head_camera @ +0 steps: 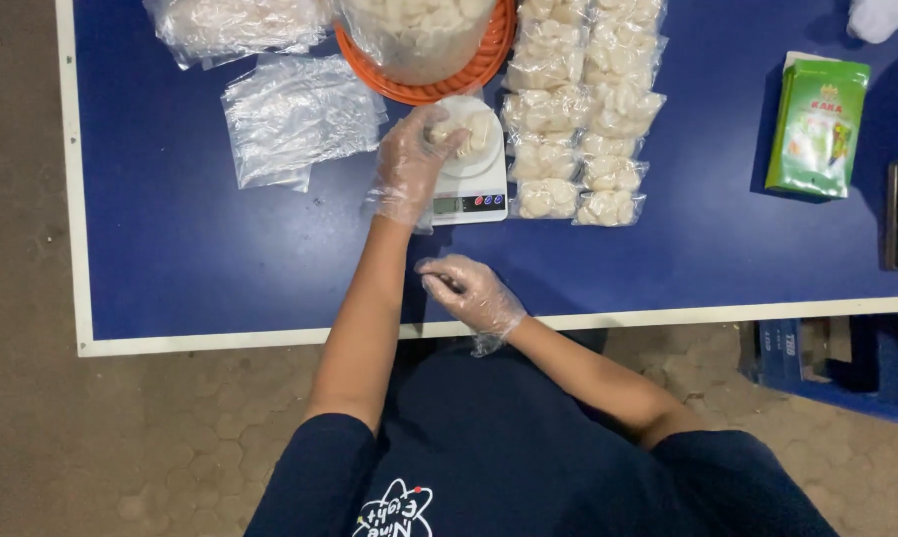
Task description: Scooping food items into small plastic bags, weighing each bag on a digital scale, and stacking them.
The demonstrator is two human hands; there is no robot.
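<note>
Nearest me, the right hand [472,291] in a crinkly clear glove is curling closed, contents unclear. Farther along the blue table [171,249], the left hand [414,159] is gripping pale crackers [467,131] over the white scale [474,184].

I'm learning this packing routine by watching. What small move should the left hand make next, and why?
Probably let go of the pale crackers onto the white scale and draw back: the gloved left hand rests on the pile, so any reading would likely be off.

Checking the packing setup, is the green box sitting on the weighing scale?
No, the green box lies on the blue table, far from the scale.
</note>
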